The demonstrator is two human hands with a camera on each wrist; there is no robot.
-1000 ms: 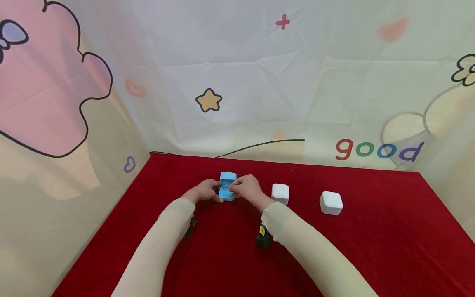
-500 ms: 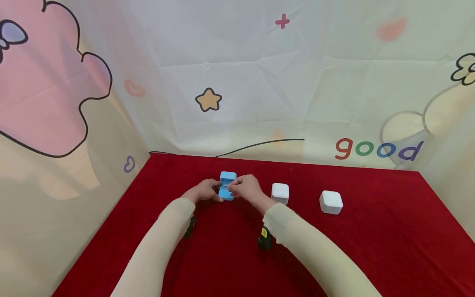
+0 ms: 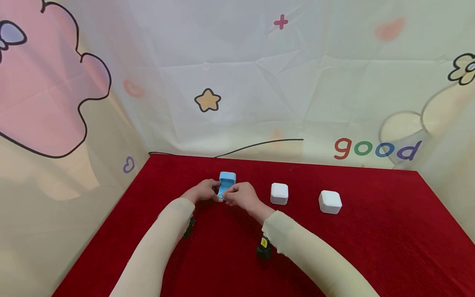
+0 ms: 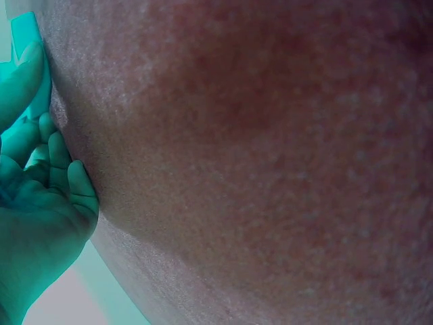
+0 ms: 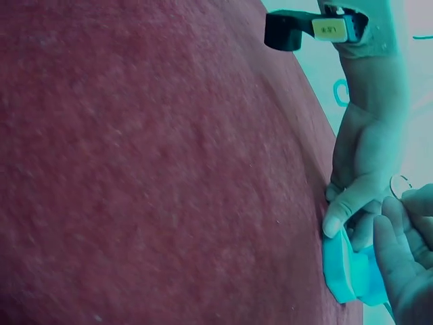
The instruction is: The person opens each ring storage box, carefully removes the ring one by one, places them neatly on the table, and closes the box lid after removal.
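Observation:
A small light-blue ring box (image 3: pixel 227 178) stands on the red cloth with its lid raised. My left hand (image 3: pixel 205 191) holds it from the left side, thumb along the front of the base. In the right wrist view, the thumb of that hand rests against the blue box (image 5: pixel 338 269). My right hand (image 3: pixel 243 196) pinches a thin ring (image 5: pixel 392 181) between thumb and fingertips, at the front of the box. Those fingers hide part of the box's base and insert. The left wrist view catches only the box's edge (image 4: pixel 27 30) beside my left fingers.
Two white lidded boxes stand to the right on the red cloth (image 3: pixel 222 255): a nearer white box (image 3: pixel 279 194) just beyond my right wrist, and a farther white box (image 3: pixel 330 202). A printed curtain (image 3: pixel 245 82) hangs behind the table.
My right hand has drawn the ring from over the box's insert toward the front and left. The left hand and the box have stayed in place.

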